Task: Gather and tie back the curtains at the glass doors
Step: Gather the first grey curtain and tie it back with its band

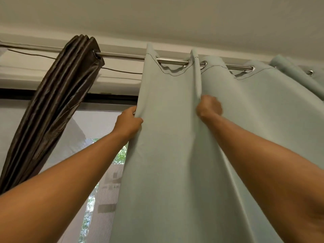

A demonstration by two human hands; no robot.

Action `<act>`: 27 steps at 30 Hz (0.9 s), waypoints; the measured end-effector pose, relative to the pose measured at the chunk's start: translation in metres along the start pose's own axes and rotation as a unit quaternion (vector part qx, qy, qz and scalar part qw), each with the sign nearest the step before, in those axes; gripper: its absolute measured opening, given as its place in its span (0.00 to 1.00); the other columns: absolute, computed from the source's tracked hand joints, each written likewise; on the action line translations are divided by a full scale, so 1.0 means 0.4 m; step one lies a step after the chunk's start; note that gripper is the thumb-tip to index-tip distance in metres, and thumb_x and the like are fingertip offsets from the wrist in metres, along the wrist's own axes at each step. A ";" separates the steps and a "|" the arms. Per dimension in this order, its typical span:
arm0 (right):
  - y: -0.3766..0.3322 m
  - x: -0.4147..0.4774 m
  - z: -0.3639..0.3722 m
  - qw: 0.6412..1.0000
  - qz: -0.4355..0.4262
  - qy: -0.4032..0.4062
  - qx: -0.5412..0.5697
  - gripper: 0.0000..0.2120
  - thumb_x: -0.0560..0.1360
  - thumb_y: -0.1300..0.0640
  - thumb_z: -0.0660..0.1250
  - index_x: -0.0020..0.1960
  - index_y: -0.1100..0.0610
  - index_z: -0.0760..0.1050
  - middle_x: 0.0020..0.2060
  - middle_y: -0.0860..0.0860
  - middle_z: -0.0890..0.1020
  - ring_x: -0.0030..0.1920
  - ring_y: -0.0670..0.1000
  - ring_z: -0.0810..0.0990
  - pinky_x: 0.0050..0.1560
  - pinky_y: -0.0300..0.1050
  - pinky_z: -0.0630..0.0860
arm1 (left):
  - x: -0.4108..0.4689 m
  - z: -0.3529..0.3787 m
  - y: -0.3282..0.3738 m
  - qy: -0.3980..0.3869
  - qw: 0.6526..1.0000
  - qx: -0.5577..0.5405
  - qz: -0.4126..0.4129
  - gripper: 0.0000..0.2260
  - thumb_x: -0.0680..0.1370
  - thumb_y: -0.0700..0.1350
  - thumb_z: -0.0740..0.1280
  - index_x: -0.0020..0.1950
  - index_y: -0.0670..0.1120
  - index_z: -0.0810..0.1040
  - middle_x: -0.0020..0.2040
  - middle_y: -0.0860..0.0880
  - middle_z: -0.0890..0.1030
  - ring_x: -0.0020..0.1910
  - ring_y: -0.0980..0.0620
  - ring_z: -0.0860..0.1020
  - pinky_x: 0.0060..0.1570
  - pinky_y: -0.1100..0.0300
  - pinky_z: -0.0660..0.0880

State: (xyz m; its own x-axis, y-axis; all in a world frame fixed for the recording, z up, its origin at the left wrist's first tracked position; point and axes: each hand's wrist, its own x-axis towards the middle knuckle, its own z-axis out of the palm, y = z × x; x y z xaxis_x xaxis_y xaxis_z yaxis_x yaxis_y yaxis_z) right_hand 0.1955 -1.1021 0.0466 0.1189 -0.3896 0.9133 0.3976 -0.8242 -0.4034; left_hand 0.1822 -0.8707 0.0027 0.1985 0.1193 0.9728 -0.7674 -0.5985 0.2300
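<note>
Head view, looking steeply up. I see both bare forearms raised toward the curtain rod [122,56], elbows low, wrists extended upward.

Left hand [128,121]: grip closed on the left edge of the pale blue-green curtain [166,137], fingers curled round the hem, knuckles toward me.

Right hand [209,106]: fist closed on a vertical fold of the same curtain, just below the rod; fingertips probably buried in the fold, not visible.

The pale curtain hangs by metal eyelets [203,64] from the rod, spread across centre and right of the frame, with dark stitching along its top hem.

A dark brown curtain [57,102] hangs bunched in tight pleats at the left end of the rod, slanting down-left.

Between the two curtains the glass door [98,130] shows, with foliage beyond. No legible writing or labels anywhere.
</note>
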 end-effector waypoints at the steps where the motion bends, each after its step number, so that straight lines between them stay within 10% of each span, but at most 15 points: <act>1: -0.041 -0.008 0.015 0.999 -0.052 -0.014 0.005 0.17 0.76 0.64 0.56 0.64 0.59 0.73 0.62 0.60 0.75 0.62 0.62 0.74 0.58 0.48 0.72 | 0.003 -0.002 0.005 -0.004 0.999 -0.030 -0.020 0.20 0.76 0.37 0.62 0.68 0.49 0.73 0.62 0.46 0.78 0.55 0.45 0.78 0.57 0.48 0.76; 5: -0.188 -0.011 0.034 0.956 -0.237 -0.136 0.109 0.19 0.77 0.63 0.59 0.67 0.57 0.72 0.63 0.58 0.76 0.58 0.57 0.75 0.59 0.48 0.72 | 0.000 -0.004 0.040 -0.016 0.984 -0.167 -0.056 0.17 0.80 0.37 0.58 0.69 0.47 0.71 0.62 0.50 0.78 0.54 0.49 0.78 0.48 0.52 0.76; 10: -0.115 -0.001 0.002 0.885 -0.202 -0.372 0.196 0.25 0.80 0.64 0.58 0.75 0.52 0.59 0.66 0.52 0.71 0.61 0.55 0.73 0.53 0.50 0.76 | -0.035 0.040 0.059 0.013 0.983 -0.185 -0.015 0.20 0.81 0.51 0.61 0.72 0.49 0.68 0.66 0.50 0.74 0.62 0.50 0.74 0.61 0.49 0.71; 15: 0.077 0.031 -0.007 0.961 -0.202 -0.161 0.103 0.22 0.78 0.44 0.60 0.67 0.54 0.70 0.64 0.53 0.76 0.66 0.57 0.71 0.61 0.47 0.68 | -0.054 0.124 0.104 -0.052 0.977 -0.201 -0.048 0.40 0.70 0.59 0.72 0.77 0.56 0.54 0.72 0.50 0.68 0.66 0.47 0.71 0.64 0.48 0.70; 19: 0.262 0.079 -0.041 0.999 -0.035 0.036 -0.022 0.37 0.75 0.38 0.60 0.75 0.56 0.54 0.75 0.58 0.56 0.75 0.60 0.53 0.69 0.63 0.57 | -0.048 0.232 0.167 -0.094 0.985 -0.121 -0.075 0.57 0.62 0.65 0.76 0.77 0.59 0.40 0.76 0.48 0.60 0.72 0.42 0.64 0.69 0.43 0.65; 23: 0.436 0.133 -0.050 0.982 0.168 -0.081 0.036 0.58 0.66 0.38 0.72 0.75 0.53 0.32 0.75 0.62 0.40 0.75 0.66 0.44 0.70 0.70 0.50 | -0.038 0.327 0.235 -0.049 0.990 -0.083 -0.098 0.57 0.65 0.63 0.75 0.76 0.54 0.34 0.78 0.44 0.54 0.74 0.39 0.60 0.71 0.43 0.60; 27: 0.517 0.163 -0.020 0.951 0.195 -0.177 0.165 0.50 0.68 0.49 0.75 0.76 0.58 0.44 0.70 0.63 0.64 0.67 0.64 0.67 0.65 0.59 0.68 | -0.004 0.378 0.247 0.019 0.995 -0.047 -0.082 0.36 0.71 0.46 0.73 0.74 0.44 0.58 0.67 0.40 0.72 0.62 0.39 0.73 0.63 0.47 0.71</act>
State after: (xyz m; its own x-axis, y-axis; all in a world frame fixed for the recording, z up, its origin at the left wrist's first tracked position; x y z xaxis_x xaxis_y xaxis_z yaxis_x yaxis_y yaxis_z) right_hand 0.2781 -1.3013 0.0222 0.5916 -0.4280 0.6833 0.5166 -0.4495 -0.7288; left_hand 0.1981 -1.0499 0.0197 0.3044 0.2411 0.9215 -0.7805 -0.4914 0.3864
